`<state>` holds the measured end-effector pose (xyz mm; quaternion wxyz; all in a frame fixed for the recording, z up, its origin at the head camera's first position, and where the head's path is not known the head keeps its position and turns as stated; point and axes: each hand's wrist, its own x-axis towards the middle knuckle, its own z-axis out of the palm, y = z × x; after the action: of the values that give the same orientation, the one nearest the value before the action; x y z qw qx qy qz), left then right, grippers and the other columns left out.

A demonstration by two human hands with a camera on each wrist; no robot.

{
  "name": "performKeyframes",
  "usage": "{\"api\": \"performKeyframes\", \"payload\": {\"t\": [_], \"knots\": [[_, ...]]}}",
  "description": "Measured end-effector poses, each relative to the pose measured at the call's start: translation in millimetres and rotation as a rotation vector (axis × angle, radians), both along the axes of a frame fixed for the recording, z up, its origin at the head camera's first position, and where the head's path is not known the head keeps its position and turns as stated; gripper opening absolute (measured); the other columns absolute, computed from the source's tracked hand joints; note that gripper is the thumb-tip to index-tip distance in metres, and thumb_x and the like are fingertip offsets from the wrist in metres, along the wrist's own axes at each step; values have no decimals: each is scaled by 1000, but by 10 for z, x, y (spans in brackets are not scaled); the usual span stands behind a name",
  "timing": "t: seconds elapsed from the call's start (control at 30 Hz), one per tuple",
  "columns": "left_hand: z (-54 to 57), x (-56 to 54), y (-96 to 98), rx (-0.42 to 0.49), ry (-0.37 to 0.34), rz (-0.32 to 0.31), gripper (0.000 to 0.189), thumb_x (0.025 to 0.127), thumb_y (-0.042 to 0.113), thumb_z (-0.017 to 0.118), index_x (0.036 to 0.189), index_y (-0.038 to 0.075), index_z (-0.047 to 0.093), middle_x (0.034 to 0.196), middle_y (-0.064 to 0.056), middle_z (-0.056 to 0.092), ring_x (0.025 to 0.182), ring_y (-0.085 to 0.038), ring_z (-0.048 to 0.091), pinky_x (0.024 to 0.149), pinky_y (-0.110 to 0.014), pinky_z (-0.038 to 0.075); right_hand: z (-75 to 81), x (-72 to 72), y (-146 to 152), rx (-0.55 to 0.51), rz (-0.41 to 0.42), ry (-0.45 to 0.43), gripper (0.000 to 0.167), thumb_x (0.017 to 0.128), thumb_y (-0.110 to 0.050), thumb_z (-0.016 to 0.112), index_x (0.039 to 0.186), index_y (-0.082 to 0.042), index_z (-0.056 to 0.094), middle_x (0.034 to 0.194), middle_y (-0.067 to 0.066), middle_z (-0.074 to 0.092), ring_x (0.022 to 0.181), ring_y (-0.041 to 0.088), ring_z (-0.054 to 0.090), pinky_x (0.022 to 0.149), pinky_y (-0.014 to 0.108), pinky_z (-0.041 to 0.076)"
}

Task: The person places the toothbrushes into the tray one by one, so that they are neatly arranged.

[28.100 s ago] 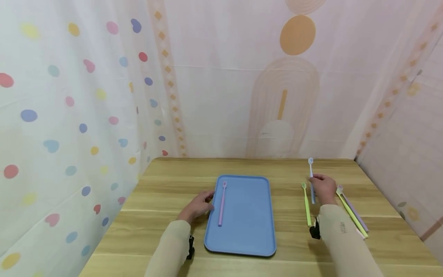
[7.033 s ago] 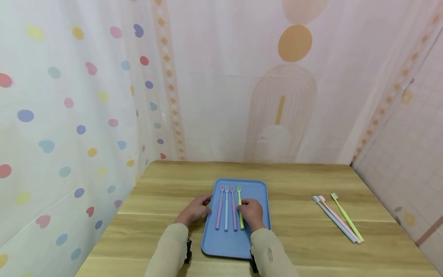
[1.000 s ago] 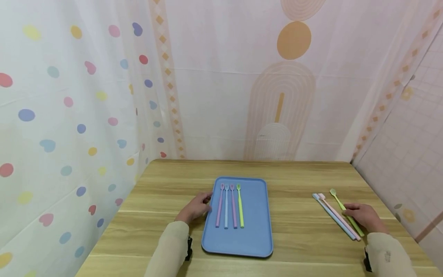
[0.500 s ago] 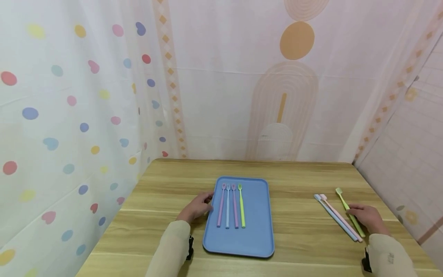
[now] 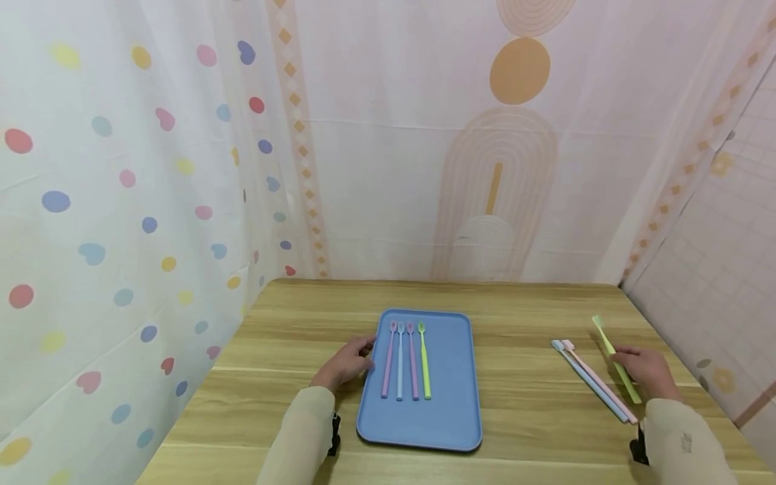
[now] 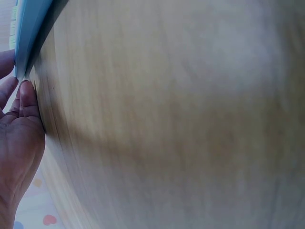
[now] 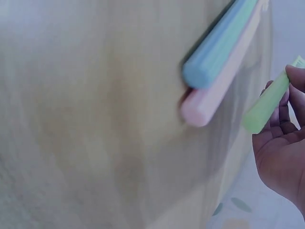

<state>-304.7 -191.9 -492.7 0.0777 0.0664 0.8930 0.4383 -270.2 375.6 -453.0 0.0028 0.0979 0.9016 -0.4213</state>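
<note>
My right hand (image 5: 647, 372) pinches a yellow-green toothbrush (image 5: 627, 386) by its handle, over the right side of the table. In the right wrist view the handle end of that toothbrush (image 7: 264, 109) stands off the wood between thumb and fingers. To its left, a blue toothbrush (image 5: 591, 382) and a pink toothbrush (image 5: 603, 384) lie side by side. My left hand (image 5: 345, 362) rests at the left edge of the blue tray (image 5: 448, 417), its fingertips touching the rim (image 6: 31, 28). On the tray lie two purple toothbrushes (image 5: 413, 367), a light blue toothbrush (image 5: 400, 367) and a green toothbrush (image 5: 425, 367), heads away from me.
The wooden table (image 5: 515, 431) carries everything. A patterned curtain (image 5: 376, 168) hangs behind its far edge, and a dotted curtain (image 5: 121, 269) hangs at the left. A pale patterned cloth (image 5: 721, 256) hangs along the right side.
Over the last second my right hand has lifted the yellow-green toothbrush off the table and moved slightly away from me. Earlier it laid the green one on the tray. My left hand keeps its place.
</note>
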Motion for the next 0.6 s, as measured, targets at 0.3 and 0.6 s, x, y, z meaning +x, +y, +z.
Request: {"api": "performKeyframes", "payload": {"t": [0.3,0.6], "knots": [[-2,8,7,4,-7,2,63,87,4,62,147,5,47,135,-16,48,119,-34,46,97,-52,42,99,-67,-167,-56,-82,57,55,94,-22,59,135,14,50,127,37,52,81,15,57,63,28,49],[-3,10,7,7,-16,19,63,86,5,63,148,6,47,136,-17,49,119,-34,46,98,-53,41,148,-143,-481,-160,-160,103,48,92,-11,58,131,17,52,122,36,56,74,9,55,60,23,49]]}}
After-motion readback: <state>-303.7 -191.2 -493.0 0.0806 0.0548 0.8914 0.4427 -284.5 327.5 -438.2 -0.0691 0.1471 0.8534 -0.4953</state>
